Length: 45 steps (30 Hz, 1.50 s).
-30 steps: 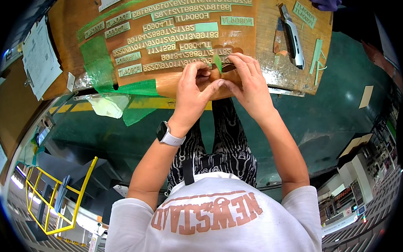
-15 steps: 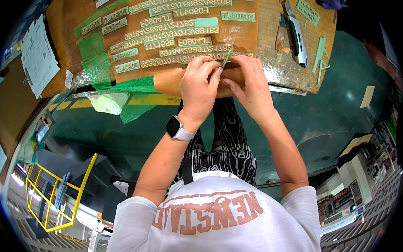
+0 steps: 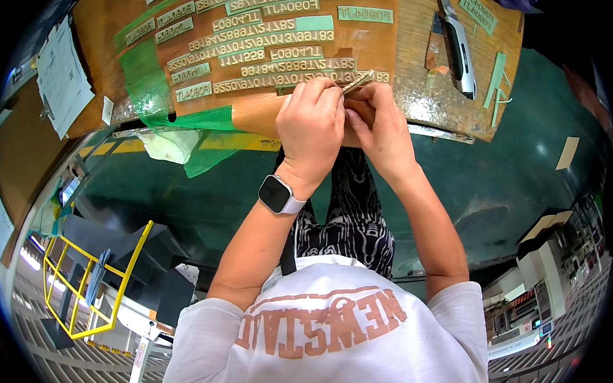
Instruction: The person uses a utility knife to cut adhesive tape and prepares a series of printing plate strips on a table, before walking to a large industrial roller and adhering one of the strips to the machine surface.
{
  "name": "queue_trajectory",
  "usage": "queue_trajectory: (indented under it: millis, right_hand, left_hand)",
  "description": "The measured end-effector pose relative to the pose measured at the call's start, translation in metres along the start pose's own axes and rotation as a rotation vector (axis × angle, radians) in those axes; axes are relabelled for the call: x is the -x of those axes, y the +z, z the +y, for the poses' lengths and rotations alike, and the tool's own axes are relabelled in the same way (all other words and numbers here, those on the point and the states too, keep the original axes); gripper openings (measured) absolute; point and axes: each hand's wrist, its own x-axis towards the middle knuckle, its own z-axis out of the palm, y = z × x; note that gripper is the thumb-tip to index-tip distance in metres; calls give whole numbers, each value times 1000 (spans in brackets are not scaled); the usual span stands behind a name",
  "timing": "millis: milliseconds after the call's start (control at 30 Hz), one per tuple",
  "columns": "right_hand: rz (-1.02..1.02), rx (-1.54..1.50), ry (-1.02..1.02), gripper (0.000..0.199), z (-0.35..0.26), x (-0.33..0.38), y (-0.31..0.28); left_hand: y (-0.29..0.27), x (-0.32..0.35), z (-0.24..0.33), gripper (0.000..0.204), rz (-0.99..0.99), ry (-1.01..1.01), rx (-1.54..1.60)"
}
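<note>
My left hand (image 3: 312, 127) pinches a narrow, pale lettering strip (image 3: 359, 82) between thumb and fingers, held tilted just above the near edge of an orange-brown sheet (image 3: 262, 119). Close on its right, my right hand (image 3: 384, 130) has curled fingers at the same strip; its thumb points toward the left fingertips. Part of the strip is hidden behind the fingers. Rows of raised lettering strips (image 3: 270, 69), tan and green, lie across the sheet beyond my hands. Green mesh tape (image 3: 201, 117) runs along the sheet's left side and near edge.
A grey utility knife (image 3: 460, 58) lies on the wooden table (image 3: 417, 104) to the right, beside green offcuts (image 3: 496, 80). On the far left hangs a clipboard with papers (image 3: 64, 75). Crumpled pale material (image 3: 170, 146) hangs below the table edge. A yellow frame (image 3: 117, 300) stands lower left.
The strip has turned from showing its green side to its pale side and now lies at a lower slant. My left hand has shifted slightly right, closer to the right hand.
</note>
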Motion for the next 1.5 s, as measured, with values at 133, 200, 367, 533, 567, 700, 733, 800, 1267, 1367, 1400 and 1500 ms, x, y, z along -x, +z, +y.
queue_trajectory:
  millis: [133,200,367,533,567,700,733,800,1267,1367,1400,1500]
  right_hand:
    - [-21,-53,-5,31,2,0,2]
    - [-19,-105,49,31,3,1,3]
    - [-38,-185,169,33,4,1,1]
    - [-21,-151,158,35,5,1,0]
    - [-26,-161,160,35,5,1,0]
    - [-44,-196,158,35,6,1,-1]
    - [-47,-205,157,35,6,1,-1]
    - [-46,-196,160,34,7,2,-1]
    - [36,17,-139,41,16,6,4]
    - [44,100,-191,40,16,7,3]
    - [41,111,-192,40,14,6,2]
    - [30,134,-188,38,17,7,1]
  left_hand:
    - [-4,-5,-6,8,-14,53,-35]
    - [-6,-8,-12,8,-38,61,-18]
    - [-6,-21,-27,10,-162,168,32]
    - [-2,-13,-16,11,-157,110,57]
    - [-2,-12,-15,12,-161,110,54]
    - [-2,-15,-33,12,-220,75,188]
    - [-4,-18,-32,11,-250,82,155]
    - [-8,-24,-29,10,-310,97,90]
    - [-10,-50,-35,9,-423,494,-65]
    - [-11,-50,-37,10,-443,453,-34]
    - [-11,-50,-38,10,-445,447,-33]
    - [-12,-53,-37,11,-462,490,-77]
